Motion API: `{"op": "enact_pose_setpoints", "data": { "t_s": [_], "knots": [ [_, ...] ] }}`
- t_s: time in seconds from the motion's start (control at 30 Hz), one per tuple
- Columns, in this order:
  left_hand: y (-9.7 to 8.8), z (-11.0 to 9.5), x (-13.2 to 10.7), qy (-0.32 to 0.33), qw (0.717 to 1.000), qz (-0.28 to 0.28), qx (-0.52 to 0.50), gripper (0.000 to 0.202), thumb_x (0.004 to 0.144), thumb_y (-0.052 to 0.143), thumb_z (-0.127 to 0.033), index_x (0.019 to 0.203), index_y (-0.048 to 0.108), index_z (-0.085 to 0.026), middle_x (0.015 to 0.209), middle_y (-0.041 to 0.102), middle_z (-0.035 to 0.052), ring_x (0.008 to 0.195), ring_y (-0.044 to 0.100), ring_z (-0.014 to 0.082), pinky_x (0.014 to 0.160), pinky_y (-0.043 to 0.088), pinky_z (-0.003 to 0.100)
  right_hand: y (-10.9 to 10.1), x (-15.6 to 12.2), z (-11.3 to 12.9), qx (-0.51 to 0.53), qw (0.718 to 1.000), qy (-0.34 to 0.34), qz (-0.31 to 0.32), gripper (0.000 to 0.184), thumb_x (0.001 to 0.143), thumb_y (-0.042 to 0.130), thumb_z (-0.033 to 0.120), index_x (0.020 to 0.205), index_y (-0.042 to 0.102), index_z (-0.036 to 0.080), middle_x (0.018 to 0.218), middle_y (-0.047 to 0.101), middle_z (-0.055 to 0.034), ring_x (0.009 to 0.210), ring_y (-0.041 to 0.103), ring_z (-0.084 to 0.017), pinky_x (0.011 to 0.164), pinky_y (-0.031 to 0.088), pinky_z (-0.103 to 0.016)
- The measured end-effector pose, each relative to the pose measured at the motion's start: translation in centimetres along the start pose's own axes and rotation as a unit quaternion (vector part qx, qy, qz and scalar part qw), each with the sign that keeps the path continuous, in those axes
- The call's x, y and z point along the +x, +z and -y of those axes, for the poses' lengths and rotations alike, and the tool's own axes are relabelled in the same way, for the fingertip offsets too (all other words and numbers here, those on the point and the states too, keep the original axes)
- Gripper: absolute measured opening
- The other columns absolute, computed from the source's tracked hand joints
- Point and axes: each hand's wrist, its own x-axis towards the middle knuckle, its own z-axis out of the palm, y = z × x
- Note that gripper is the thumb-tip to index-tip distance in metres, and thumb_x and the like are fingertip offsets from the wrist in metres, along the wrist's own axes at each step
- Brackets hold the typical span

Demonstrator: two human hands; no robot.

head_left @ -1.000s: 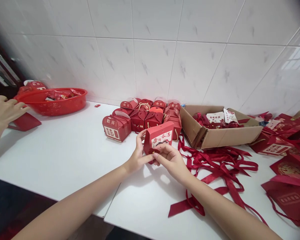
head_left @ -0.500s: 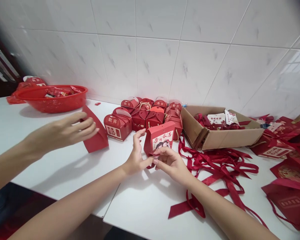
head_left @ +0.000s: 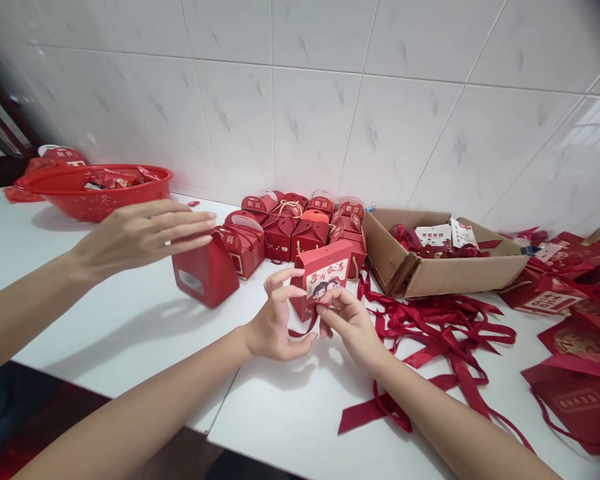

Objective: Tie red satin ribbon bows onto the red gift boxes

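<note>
A small red gift box (head_left: 309, 277) with a cartoon couple on its pale label stands upright in front of me. My right hand (head_left: 353, 330) pinches a thin dark red ribbon (head_left: 307, 328) at the box's lower front. My left hand (head_left: 277, 323) is beside the box's left side, fingers curved and thumb apart, with nothing plainly gripped. Some of its fingertips are close to the label's edge; whether they touch is unclear. The ribbon loops down between my two hands.
A co-worker's hand (head_left: 145, 237) is at a plain red box (head_left: 207, 270) on the left. Behind are several finished red boxes (head_left: 280, 237), a red basket (head_left: 87, 203) and a cardboard box (head_left: 465, 277). Loose ribbons (head_left: 450, 340) lie right, near red bags (head_left: 575, 400).
My left hand has spread its thumb away from my right fingers, and the ribbon loop now shows. On the left, the co-worker's red box has turned and moved right.
</note>
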Motion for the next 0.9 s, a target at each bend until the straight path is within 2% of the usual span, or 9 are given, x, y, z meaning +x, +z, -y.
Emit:
{"op": "enact_pose_setpoints", "data": {
  "t_s": [0.03,0.07,0.1,0.2,0.3,0.4,0.57,0.9],
  "knots": [
    [1.7,-0.8,-0.1,0.039,0.999,-0.024,-0.017,0.054,0.07,0.058,-0.044,0.112,0.031,-0.023,0.12,0.037,0.0122,0.118,0.035,0.0295,0.096,0.033,0.052,-0.2,0.1,0.0,0.014,1.0,0.009,-0.008,0.02,0.079,0.069,0.03,0.083,0.052,0.021,0.074,0.056,0.0037,0.048,0.048,-0.005,0.046,0.039,-0.019],
    [2.7,-1.3,0.0,0.074,0.996,-0.028,-0.039,0.052,0.073,0.054,-0.042,0.116,0.032,-0.021,0.12,0.038,0.0129,0.116,0.036,0.0294,0.095,0.034,0.051,-0.5,0.2,0.1,0.03,0.999,0.02,-0.007,0.021,0.078,0.07,0.03,0.084,0.052,0.021,0.073,0.057,0.0039,0.046,0.045,-0.004,0.045,0.036,-0.019],
    [3.1,-1.6,0.1,0.081,0.995,-0.034,-0.048,0.046,0.077,0.049,-0.038,0.117,0.035,-0.02,0.118,0.04,0.0123,0.113,0.039,0.0281,0.094,0.033,0.049,-0.8,0.3,0.1,0.047,0.998,0.035,0.005,0.023,0.077,0.071,0.031,0.084,0.051,0.021,0.072,0.057,0.0039,0.045,0.043,-0.004,0.044,0.033,-0.018],
    [2.1,-1.8,0.7,0.057,0.997,-0.029,-0.042,0.024,0.086,0.042,-0.023,0.108,0.05,-0.022,0.108,0.05,0.0075,0.1,0.047,0.0213,0.088,0.032,0.042,-1.5,0.3,0.0,0.098,0.987,0.091,0.087,0.025,0.077,0.072,0.03,0.084,0.05,0.02,0.07,0.06,0.003,0.043,0.04,-0.003,0.043,0.028,-0.018],
    [1.4,-1.8,0.9,0.069,0.997,-0.017,-0.039,0.015,0.088,0.047,-0.021,0.1,0.055,-0.022,0.1,0.055,0.005,0.094,0.049,0.0185,0.085,0.033,0.039,-1.6,0.0,-0.4,0.114,0.977,0.117,0.136,0.023,0.078,0.071,0.027,0.082,0.05,0.02,0.071,0.063,0.0021,0.042,0.042,-0.003,0.044,0.03,-0.018],
    [2.0,-1.8,0.8,0.087,0.995,-0.02,-0.041,0.014,0.087,0.05,-0.025,0.099,0.056,-0.021,0.099,0.059,0.0057,0.094,0.05,0.0192,0.084,0.034,0.038,-1.5,-0.2,-1.0,0.125,0.977,0.135,0.104,0.025,0.074,0.075,0.027,0.081,0.052,0.019,0.069,0.063,0.0029,0.042,0.045,-0.004,0.046,0.033,-0.018],
    [2.5,-1.3,0.6,0.086,0.996,-0.014,-0.021,0.009,0.085,0.052,-0.02,0.092,0.057,-0.02,0.094,0.062,0.004,0.093,0.05,0.0179,0.085,0.034,0.037,-1.1,-0.2,-1.7,0.136,0.979,0.152,0.025,0.029,0.065,0.081,0.028,0.08,0.059,0.019,0.066,0.058,0.0053,0.051,0.051,-0.006,0.05,0.039,-0.018],
    [2.2,-1.5,0.6,0.075,0.997,-0.005,-0.012,0.009,0.085,0.049,-0.023,0.089,0.057,-0.02,0.092,0.061,0.0051,0.09,0.05,0.0186,0.083,0.034,0.038,-1.0,-0.2,-1.5,0.166,0.971,0.17,-0.033,0.03,0.057,0.086,0.027,0.077,0.065,0.019,0.068,0.061,0.0038,0.059,0.052,-0.008,0.054,0.039,-0.02]
  ]
}}
